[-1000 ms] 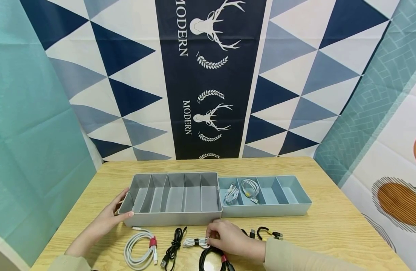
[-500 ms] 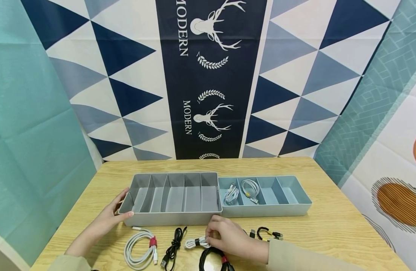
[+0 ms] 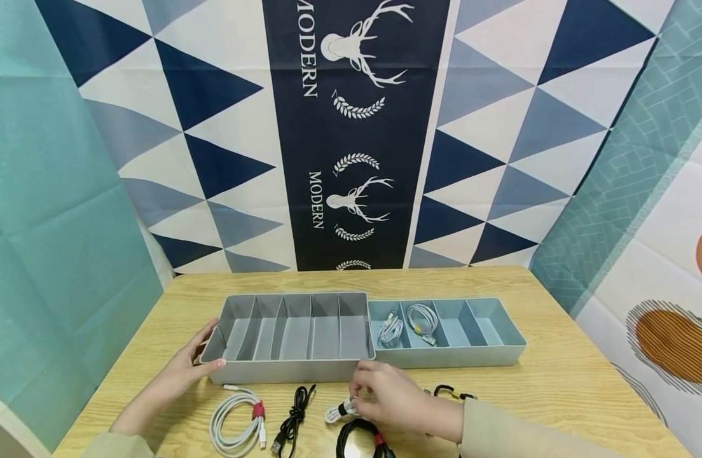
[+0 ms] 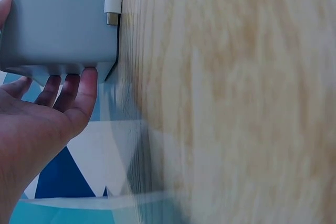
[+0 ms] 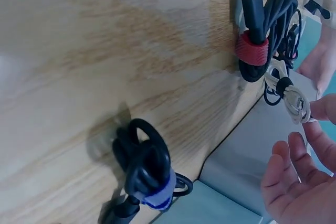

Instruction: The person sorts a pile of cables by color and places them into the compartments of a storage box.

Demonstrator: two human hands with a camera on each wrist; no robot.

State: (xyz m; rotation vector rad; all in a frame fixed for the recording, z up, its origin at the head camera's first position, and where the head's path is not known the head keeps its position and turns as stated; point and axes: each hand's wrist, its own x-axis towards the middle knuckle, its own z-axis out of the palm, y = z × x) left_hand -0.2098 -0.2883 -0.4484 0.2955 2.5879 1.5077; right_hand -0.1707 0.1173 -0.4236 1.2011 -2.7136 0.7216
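My right hand point(image 3: 392, 395) pinches one end of a small white cable bundle point(image 3: 337, 413), tied with a black strap, between thumb and index finger. In the right wrist view the bundle point(image 5: 297, 106) hangs from those fingertips while the other fingers are loosely bent. My left hand point(image 3: 179, 369) holds the left end of a grey divided box point(image 3: 288, 371), thumb on its front wall. The left wrist view shows its fingertips point(image 4: 88, 77) against the box's end. A black cable with a red strap point(image 3: 351, 432) lies just below the right hand.
A blue divided box point(image 3: 460, 356) adjoins the grey one, with white cables point(image 3: 391, 329) in two compartments. A white cable coil with a red strap point(image 3: 225, 423) and a black cable point(image 3: 295, 413) lie in front. A yellow-and-black cable point(image 3: 448, 390) lies partly behind the right arm.
My right hand has shifted slightly right, drawing the small white cable bundle along and tilting it. The left hand stays on the grey box.
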